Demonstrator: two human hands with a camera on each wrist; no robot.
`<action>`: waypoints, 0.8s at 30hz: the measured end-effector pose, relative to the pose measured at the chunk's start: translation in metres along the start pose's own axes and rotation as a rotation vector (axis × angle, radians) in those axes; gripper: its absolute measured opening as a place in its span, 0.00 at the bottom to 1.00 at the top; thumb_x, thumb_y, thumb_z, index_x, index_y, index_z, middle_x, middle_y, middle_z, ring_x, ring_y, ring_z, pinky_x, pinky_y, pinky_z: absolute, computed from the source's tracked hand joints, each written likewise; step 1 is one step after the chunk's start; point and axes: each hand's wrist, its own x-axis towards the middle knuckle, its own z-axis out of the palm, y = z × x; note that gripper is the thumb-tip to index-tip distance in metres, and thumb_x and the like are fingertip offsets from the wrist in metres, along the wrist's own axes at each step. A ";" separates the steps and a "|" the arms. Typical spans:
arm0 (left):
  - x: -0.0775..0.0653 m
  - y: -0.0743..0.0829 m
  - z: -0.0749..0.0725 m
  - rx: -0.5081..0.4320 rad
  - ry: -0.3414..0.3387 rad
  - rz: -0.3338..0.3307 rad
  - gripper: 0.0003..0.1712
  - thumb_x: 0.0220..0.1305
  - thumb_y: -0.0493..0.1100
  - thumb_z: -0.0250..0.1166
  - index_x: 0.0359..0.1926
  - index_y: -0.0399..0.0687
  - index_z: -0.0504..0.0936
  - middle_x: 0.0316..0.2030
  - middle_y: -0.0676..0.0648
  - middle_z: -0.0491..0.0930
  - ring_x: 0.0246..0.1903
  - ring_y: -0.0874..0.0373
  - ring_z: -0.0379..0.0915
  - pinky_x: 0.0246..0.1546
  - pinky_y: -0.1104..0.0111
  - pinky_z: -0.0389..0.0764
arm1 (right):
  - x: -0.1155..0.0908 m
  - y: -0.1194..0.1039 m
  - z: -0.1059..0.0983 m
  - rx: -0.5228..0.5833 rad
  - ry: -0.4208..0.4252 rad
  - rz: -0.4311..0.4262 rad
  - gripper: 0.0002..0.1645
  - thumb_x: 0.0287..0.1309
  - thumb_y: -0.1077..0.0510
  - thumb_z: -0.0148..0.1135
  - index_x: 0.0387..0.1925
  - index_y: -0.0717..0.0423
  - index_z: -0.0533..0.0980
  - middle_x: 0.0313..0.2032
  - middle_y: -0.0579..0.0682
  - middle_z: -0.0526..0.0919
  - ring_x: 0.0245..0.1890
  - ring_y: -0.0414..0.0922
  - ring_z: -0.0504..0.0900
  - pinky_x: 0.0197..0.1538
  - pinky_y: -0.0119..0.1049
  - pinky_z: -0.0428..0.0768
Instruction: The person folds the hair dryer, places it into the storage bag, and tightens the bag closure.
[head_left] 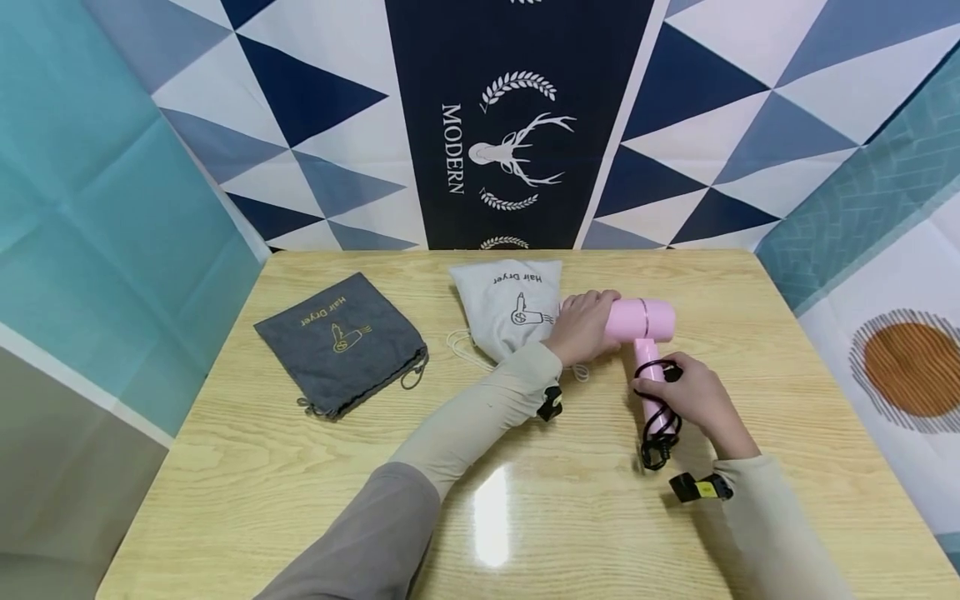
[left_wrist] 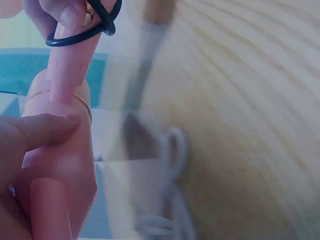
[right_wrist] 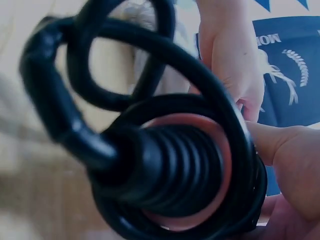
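A pink hair dryer (head_left: 654, 320) is held in both hands over the right half of the table. My left hand (head_left: 587, 327) grips the left end of its barrel; the left wrist view shows the thumb (left_wrist: 52, 129) lying across the pink body. Around the handle (head_left: 649, 367), my right hand (head_left: 696, 390) closes its fingers, together with the black cord (head_left: 654, 457) looped there. In the right wrist view, the ribbed cord sleeve (right_wrist: 175, 167) at the handle's base fills the middle and hides part of the right hand.
Just left of the dryer, a light grey drawstring bag (head_left: 504, 296) printed "Hair Dryer" lies partly behind the left hand. Farther left is a dark grey drawstring bag (head_left: 341, 346). Both rest on the wooden table (head_left: 555, 492), whose back edge meets a patterned cloth wall (head_left: 337, 125).
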 end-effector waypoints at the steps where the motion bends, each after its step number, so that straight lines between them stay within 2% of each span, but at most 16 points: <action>1: 0.000 0.002 -0.004 -0.002 0.015 0.002 0.46 0.54 0.57 0.72 0.70 0.55 0.61 0.60 0.50 0.73 0.60 0.59 0.68 0.68 0.66 0.62 | -0.002 -0.002 -0.003 0.001 0.011 -0.005 0.39 0.57 0.41 0.66 0.53 0.71 0.69 0.38 0.65 0.80 0.31 0.49 0.80 0.29 0.36 0.76; 4: -0.001 0.007 -0.015 -0.018 0.046 -0.006 0.47 0.52 0.56 0.74 0.70 0.54 0.63 0.60 0.50 0.73 0.60 0.59 0.69 0.67 0.65 0.63 | -0.006 -0.008 -0.011 -0.004 0.046 -0.018 0.41 0.57 0.40 0.66 0.56 0.70 0.68 0.40 0.66 0.81 0.33 0.50 0.80 0.29 0.36 0.76; 8: -0.005 0.009 -0.025 -0.023 0.070 -0.013 0.48 0.50 0.57 0.75 0.69 0.53 0.64 0.59 0.49 0.74 0.59 0.58 0.70 0.66 0.64 0.64 | -0.009 -0.014 -0.016 -0.001 0.065 -0.011 0.49 0.56 0.36 0.65 0.63 0.70 0.63 0.45 0.70 0.79 0.37 0.55 0.80 0.30 0.36 0.76; 13: -0.011 0.006 -0.034 0.001 0.094 -0.037 0.49 0.49 0.63 0.74 0.69 0.54 0.65 0.58 0.50 0.75 0.58 0.60 0.71 0.65 0.65 0.65 | -0.011 -0.018 -0.014 0.039 0.080 0.009 0.58 0.56 0.35 0.65 0.69 0.71 0.53 0.55 0.77 0.71 0.47 0.63 0.77 0.38 0.45 0.79; 17: -0.016 0.003 -0.042 0.001 0.120 -0.052 0.49 0.46 0.64 0.75 0.67 0.55 0.67 0.56 0.51 0.77 0.56 0.60 0.71 0.63 0.66 0.67 | -0.011 -0.022 -0.012 0.082 0.100 0.003 0.60 0.56 0.36 0.65 0.71 0.72 0.50 0.58 0.79 0.67 0.52 0.66 0.74 0.43 0.51 0.77; 19: -0.018 0.002 -0.047 -0.004 0.136 -0.055 0.49 0.45 0.63 0.76 0.66 0.55 0.68 0.55 0.51 0.77 0.55 0.60 0.72 0.62 0.65 0.68 | -0.011 -0.023 -0.011 0.113 0.109 -0.003 0.59 0.56 0.37 0.66 0.71 0.71 0.50 0.56 0.77 0.69 0.49 0.63 0.75 0.41 0.47 0.78; 21: -0.021 0.001 -0.052 -0.016 0.153 -0.060 0.47 0.45 0.60 0.77 0.66 0.55 0.69 0.54 0.50 0.78 0.54 0.59 0.73 0.61 0.65 0.69 | -0.013 -0.024 -0.011 0.153 0.115 -0.008 0.57 0.57 0.39 0.66 0.70 0.71 0.51 0.49 0.73 0.72 0.43 0.57 0.77 0.37 0.41 0.79; 24: -0.025 -0.003 -0.057 -0.040 0.183 -0.079 0.46 0.46 0.57 0.78 0.65 0.55 0.70 0.53 0.50 0.78 0.54 0.57 0.73 0.60 0.64 0.70 | -0.013 -0.026 -0.011 0.208 0.127 -0.024 0.52 0.59 0.42 0.65 0.69 0.72 0.53 0.37 0.59 0.73 0.32 0.43 0.74 0.29 0.33 0.77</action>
